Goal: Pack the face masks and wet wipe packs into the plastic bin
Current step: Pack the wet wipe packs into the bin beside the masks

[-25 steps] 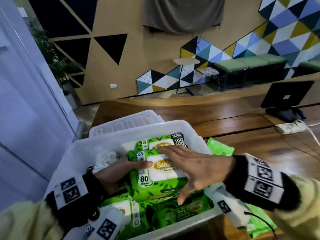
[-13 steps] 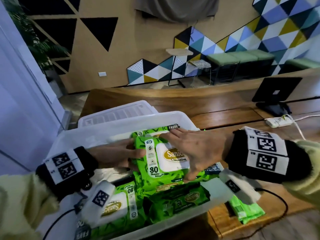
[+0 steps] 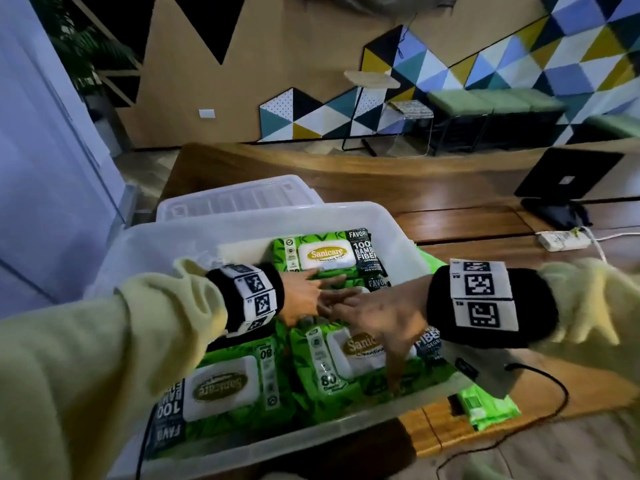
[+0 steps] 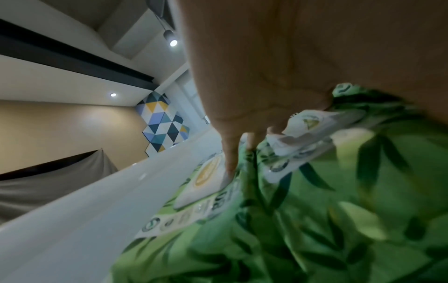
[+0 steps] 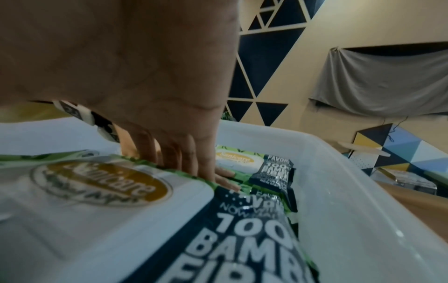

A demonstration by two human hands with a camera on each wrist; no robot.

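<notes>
A translucent white plastic bin [image 3: 388,221] sits on the near left part of a brown wooden table [image 3: 467,199], with several green Sanicare wet wipe packs lying flat inside it. The left hand [image 3: 304,292] reaches in from the left and lies flat, fingers straight, along the near edge of the far wet wipe pack [image 3: 327,252], which has a white flip lid and a dark band at its right end. The right hand [image 3: 377,313] comes in from the right with its fingers spread and pressing down on the near right wet wipe pack [image 3: 346,355]; its fingertips [image 5: 218,178] reach over that pack's far edge, close to the left hand's fingers. A third green pack, the near left wet wipe pack [image 3: 221,389], lies turned the other way beside it. A white ribbed bin lid [image 3: 239,197] lies just beyond the bin. Outside the bin, on the table's near right edge, lies a thin green packet [image 3: 485,407]; its printing is too blurred to read. Farther right stand a white power strip [image 3: 562,239] and a black tablet stand [image 3: 568,181].
</notes>
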